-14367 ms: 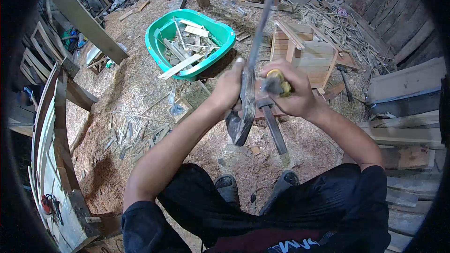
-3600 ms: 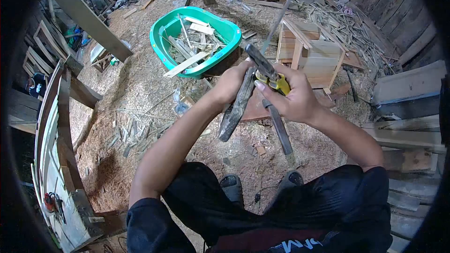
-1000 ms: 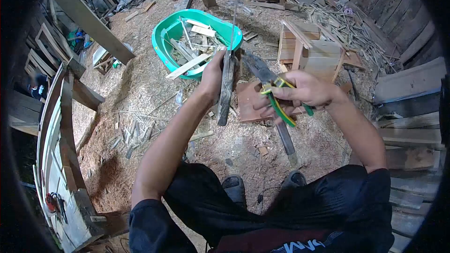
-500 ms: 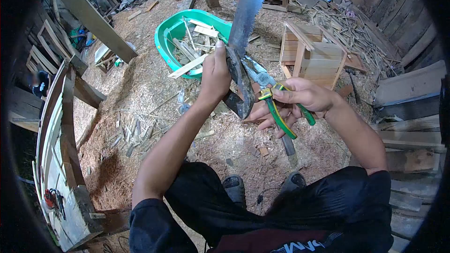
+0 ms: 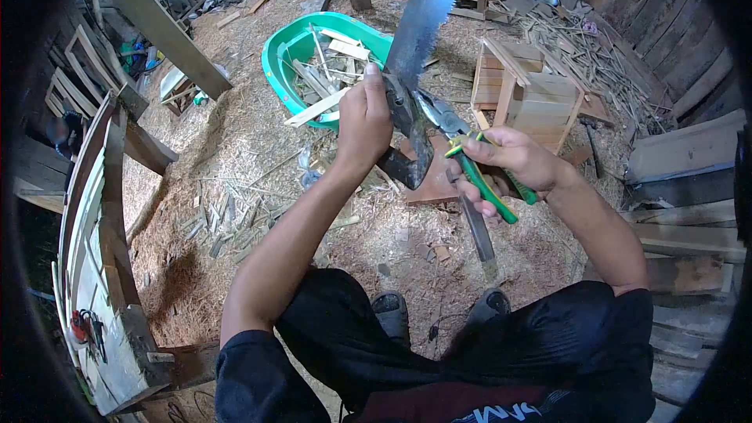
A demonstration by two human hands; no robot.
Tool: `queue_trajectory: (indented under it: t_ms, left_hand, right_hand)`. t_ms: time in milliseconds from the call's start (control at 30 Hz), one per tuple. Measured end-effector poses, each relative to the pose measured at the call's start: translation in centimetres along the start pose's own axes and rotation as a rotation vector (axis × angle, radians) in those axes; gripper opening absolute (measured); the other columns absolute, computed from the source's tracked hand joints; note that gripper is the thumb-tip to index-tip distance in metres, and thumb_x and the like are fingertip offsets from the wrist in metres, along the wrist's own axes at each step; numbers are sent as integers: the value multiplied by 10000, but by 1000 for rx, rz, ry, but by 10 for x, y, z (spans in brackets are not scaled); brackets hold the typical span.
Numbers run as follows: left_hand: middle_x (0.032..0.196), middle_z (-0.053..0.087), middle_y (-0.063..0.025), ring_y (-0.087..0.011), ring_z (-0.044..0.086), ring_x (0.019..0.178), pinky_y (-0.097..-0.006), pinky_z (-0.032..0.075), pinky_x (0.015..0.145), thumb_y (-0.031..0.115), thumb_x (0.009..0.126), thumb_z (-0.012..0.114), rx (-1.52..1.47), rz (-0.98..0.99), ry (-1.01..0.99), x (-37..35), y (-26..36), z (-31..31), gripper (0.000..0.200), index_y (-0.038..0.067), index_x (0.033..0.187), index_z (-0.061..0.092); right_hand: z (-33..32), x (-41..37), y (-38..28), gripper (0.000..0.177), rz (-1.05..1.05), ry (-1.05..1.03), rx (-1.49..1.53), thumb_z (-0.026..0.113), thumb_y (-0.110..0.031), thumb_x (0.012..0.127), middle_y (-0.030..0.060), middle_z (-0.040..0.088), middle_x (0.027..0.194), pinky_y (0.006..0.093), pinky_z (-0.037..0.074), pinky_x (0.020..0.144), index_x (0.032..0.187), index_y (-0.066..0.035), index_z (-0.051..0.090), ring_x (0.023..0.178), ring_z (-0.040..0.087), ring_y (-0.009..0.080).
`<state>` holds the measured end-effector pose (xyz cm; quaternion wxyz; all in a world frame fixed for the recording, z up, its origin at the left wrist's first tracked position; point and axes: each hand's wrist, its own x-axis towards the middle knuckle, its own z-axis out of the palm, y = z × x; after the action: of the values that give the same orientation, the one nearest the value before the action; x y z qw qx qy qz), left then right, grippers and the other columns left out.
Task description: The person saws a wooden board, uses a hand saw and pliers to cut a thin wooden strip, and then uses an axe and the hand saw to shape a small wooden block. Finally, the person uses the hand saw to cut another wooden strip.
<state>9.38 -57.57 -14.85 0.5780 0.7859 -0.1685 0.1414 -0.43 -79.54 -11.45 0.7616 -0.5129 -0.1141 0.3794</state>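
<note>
My left hand grips a handsaw by its dark handle, thumb pointing up. The toothed blade rises away from me toward the top of the view. In my right hand is a pair of pliers with green and yellow handles, the fingers curled round them. The metal jaws of the pliers point up and left, at the saw where blade and handle meet. Whether the jaws are clamped on anything there is too small to tell.
Beyond my hands lies a green tub of wood offcuts. A slatted wooden box stands to its right. Wood shavings cover the ground. A long curved timber piece stands at left, with another person behind it.
The fingers of my right hand were spread and now curl round the pliers' handles. The pliers have shifted slightly right, and the saw has tilted a little to the right.
</note>
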Motion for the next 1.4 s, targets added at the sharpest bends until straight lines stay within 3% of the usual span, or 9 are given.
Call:
queue_trajectory:
  t_ms: [200, 500, 600, 900, 1000, 1100, 1200, 1300, 1400]
  left_hand:
    - [539, 430, -94, -193, 416, 524, -413, 335, 523, 369, 1079, 300, -10, 99, 122, 0, -2, 4, 604, -43, 669, 467]
    - [634, 580, -44, -127, 503, 568, -321, 420, 549, 421, 1087, 241, -133, -48, 3, -3, 9, 3, 668, -15, 752, 620]
    - [536, 459, -82, -167, 418, 509, -406, 350, 506, 364, 1085, 282, -89, -41, 37, 0, 3, 5, 615, -41, 681, 509]
    - [572, 505, -246, -419, 516, 531, -493, 377, 543, 301, 1076, 299, 175, 115, 87, -4, 18, 0, 575, -58, 693, 533]
    - [570, 508, -230, -396, 509, 519, -489, 378, 543, 298, 1077, 288, 194, 92, 40, -4, 22, -3, 584, -61, 687, 531]
    - [530, 438, -134, -208, 409, 517, -442, 337, 520, 343, 1082, 300, 126, 83, 64, -5, 19, 0, 609, -66, 678, 503]
    - [532, 447, -132, -209, 420, 516, -444, 342, 523, 351, 1082, 296, 111, 82, 64, -4, 16, 1, 618, -67, 680, 511]
    - [557, 500, -214, -361, 483, 504, -489, 378, 548, 328, 1073, 296, 144, 46, 57, -5, 21, 1, 602, -59, 674, 529]
    - [553, 500, -212, -358, 481, 501, -491, 376, 549, 335, 1074, 289, 97, 13, 16, -5, 18, 1, 613, -59, 667, 526]
  right_hand:
    - [10, 2, 7, 501, -40, 42, -3, 389, -431, 1055, 134, 609, 732, 340, 531, 488, 1076, 45, 543, 534, 621, 232]
    - [21, 1, -1, 434, -41, 101, -102, 433, -397, 1052, 97, 620, 747, 294, 529, 504, 1019, 20, 549, 571, 624, 176]
    - [23, -2, -10, 401, -1, 173, -293, 425, -373, 1059, 84, 616, 743, 268, 508, 490, 985, -1, 554, 564, 618, 157]
    - [27, -2, -2, 376, -6, 216, -319, 420, -371, 1062, 73, 618, 734, 256, 488, 482, 1004, -17, 534, 555, 621, 151]
    - [28, -2, -1, 369, -12, 209, -356, 418, -371, 1063, 70, 617, 727, 256, 484, 482, 1007, -23, 526, 560, 625, 152]
    - [27, -3, 0, 369, -15, 203, -389, 419, -372, 1063, 70, 615, 724, 259, 486, 485, 995, -25, 523, 565, 627, 153]
    - [26, -3, 0, 370, -22, 203, -410, 420, -371, 1063, 71, 613, 724, 261, 489, 486, 987, -23, 522, 566, 627, 151]
    - [25, -3, 2, 370, -22, 212, -405, 423, -369, 1062, 71, 612, 723, 261, 493, 490, 984, -21, 523, 566, 627, 149]
    - [25, -2, 2, 371, -16, 231, -406, 426, -369, 1061, 73, 612, 722, 261, 499, 495, 986, -20, 526, 567, 627, 150]
